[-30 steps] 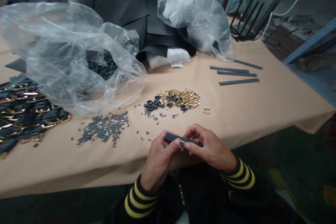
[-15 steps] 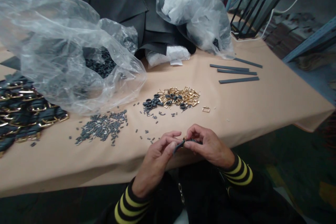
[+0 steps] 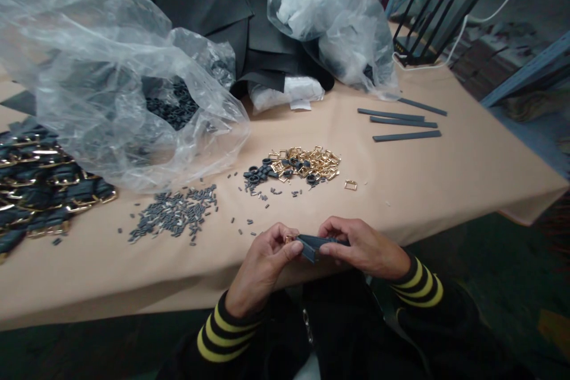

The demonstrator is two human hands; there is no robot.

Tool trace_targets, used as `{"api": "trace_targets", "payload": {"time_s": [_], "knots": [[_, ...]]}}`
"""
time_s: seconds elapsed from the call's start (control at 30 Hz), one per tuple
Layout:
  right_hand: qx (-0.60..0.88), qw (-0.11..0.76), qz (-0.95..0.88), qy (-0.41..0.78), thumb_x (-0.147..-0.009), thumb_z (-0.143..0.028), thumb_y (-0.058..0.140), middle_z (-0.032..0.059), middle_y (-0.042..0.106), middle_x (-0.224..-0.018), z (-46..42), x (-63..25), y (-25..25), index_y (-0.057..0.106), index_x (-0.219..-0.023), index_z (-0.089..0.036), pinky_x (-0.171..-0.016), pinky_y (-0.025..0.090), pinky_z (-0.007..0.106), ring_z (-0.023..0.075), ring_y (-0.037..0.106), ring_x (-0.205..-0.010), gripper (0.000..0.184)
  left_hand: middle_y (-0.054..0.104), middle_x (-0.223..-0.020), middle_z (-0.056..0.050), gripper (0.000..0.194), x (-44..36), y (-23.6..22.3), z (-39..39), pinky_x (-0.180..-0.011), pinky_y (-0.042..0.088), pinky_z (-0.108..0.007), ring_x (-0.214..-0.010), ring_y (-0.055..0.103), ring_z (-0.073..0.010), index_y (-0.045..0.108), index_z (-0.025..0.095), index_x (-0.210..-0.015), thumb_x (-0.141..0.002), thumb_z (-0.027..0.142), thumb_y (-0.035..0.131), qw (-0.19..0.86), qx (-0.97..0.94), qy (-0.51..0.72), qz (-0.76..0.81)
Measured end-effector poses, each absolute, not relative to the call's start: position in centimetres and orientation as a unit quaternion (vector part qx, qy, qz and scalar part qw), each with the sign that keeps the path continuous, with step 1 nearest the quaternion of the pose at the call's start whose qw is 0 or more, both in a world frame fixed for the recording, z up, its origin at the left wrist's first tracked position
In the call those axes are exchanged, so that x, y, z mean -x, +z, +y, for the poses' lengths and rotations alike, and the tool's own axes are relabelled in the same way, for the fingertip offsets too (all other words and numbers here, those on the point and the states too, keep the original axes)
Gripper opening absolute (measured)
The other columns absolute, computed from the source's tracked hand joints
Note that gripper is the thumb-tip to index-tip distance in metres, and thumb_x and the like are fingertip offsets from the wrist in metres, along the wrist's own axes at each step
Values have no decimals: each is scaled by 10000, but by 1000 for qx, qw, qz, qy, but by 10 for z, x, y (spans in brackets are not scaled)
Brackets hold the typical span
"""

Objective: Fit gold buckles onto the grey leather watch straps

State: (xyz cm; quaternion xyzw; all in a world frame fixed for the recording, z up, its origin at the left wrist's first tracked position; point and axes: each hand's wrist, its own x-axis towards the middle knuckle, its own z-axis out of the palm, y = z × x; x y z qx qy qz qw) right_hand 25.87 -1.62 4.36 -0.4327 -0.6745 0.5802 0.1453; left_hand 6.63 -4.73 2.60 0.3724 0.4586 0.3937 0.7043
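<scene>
At the table's front edge, my left hand (image 3: 266, 264) pinches a small gold buckle (image 3: 289, 238) at the end of a dark grey strap. My right hand (image 3: 363, 246) is closed on the folded grey strap (image 3: 309, 247), whose sides hang a little apart between the two hands. Just beyond my hands lies a heap of gold buckles (image 3: 327, 161) mixed with dark loops (image 3: 253, 175). One loose buckle (image 3: 351, 185) is to the right of that heap. Left of my hands, many short grey pieces (image 3: 173, 214) are scattered in a pile.
Several grey strips (image 3: 406, 136) lie at the right. A clear plastic bag (image 3: 111, 154) with dark loops stands at the left, by a stack of buckled straps (image 3: 40, 190). Dark sheet material (image 3: 200, 0), another plastic bag (image 3: 325, 0) and a black router (image 3: 414, 50) are at the back.
My hands have drawn apart slightly, the right one moving right. More of the grey strap shows between them, and the buckle is now at my left fingertips.
</scene>
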Motion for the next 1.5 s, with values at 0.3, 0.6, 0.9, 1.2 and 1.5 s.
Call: {"api": "trace_targets", "payload": {"time_s": [0.3, 0.6, 0.9, 1.2, 1.5], "knots": [[410, 138, -665, 609, -830, -291, 507, -5, 569, -612, -6, -253, 44, 570, -810, -128, -526, 400, 187, 93, 541, -541, 176, 557, -587, 32, 207, -74, 25, -45, -585, 404, -200, -582, 519, -85, 453, 157, -671, -736, 258, 622, 626, -400, 418, 523], [411, 110, -818, 388, -796, -221, 558, -14, 579, -624, 5, -244, 51, 604, -768, -158, -547, 339, 203, 94, 498, -573, 83, 616, -554, -31, 233, -63, 28, -31, -503, 433, -212, -485, 548, -100, 541, 112, -737, -794, 337, 527, 669, -450, 282, 519], [511, 257, -787, 230, -801, -129, 500, 27, 617, -755, 78, -258, 45, 611, -809, -146, -640, 401, 227, 122, 541, -681, 113, 581, -506, 16, 220, -61, 20, -22, -415, 398, -168, -412, 496, -66, 511, 136, -714, -786, 343, 530, 607, -428, 372, 556], [542, 119, -818, 149, -763, -151, 560, 30, 568, -773, 94, -261, 22, 614, -848, -179, -659, 406, 249, 138, 531, -691, 104, 586, -537, 18, 217, -60, 15, -18, -415, 415, -171, -418, 513, -67, 504, 144, -713, -793, 344, 523, 610, -421, 375, 556], [579, 146, -798, 75, -807, -180, 513, 49, 586, -837, 82, -246, 33, 566, -896, -176, -665, 401, 260, 157, 541, -745, 104, 585, -532, 24, 226, -60, 14, -20, -423, 415, -171, -425, 512, -68, 501, 144, -723, -794, 358, 521, 612, -420, 375, 555]]}}
